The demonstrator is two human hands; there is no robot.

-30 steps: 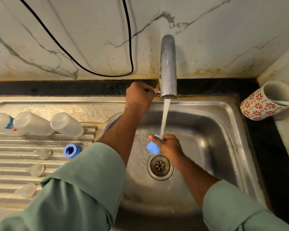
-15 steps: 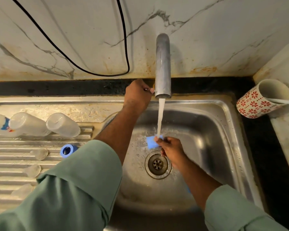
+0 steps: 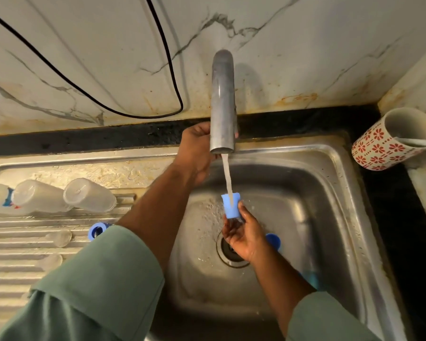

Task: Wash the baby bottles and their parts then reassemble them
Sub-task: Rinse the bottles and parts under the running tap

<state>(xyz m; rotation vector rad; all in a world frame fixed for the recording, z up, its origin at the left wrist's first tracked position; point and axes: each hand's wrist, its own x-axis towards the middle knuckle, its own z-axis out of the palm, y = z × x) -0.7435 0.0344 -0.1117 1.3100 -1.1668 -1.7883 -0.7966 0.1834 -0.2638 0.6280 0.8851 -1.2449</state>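
A small blue bottle cap [image 3: 229,205] was held mouth-up over the sink basin, directly under the running water. Three clear bottles [image 3: 89,195] lay on their sides, side by side, on the ribbed drainboard. A blue screw ring [image 3: 97,230] and clear teats [image 3: 59,238] lay just in front of them.

Steel sink unit [image 3: 340,217] carries it all: left of the basin, on the ribbed drainboard [image 3: 15,244], three clear bottles [image 3: 89,195] lie on their sides, a blue ring [image 3: 97,230] just below them, clear teats [image 3: 59,238] nearby. Right of the basin, a red-flowered mug [image 3: 384,146] sits on the black counter [image 3: 408,217].
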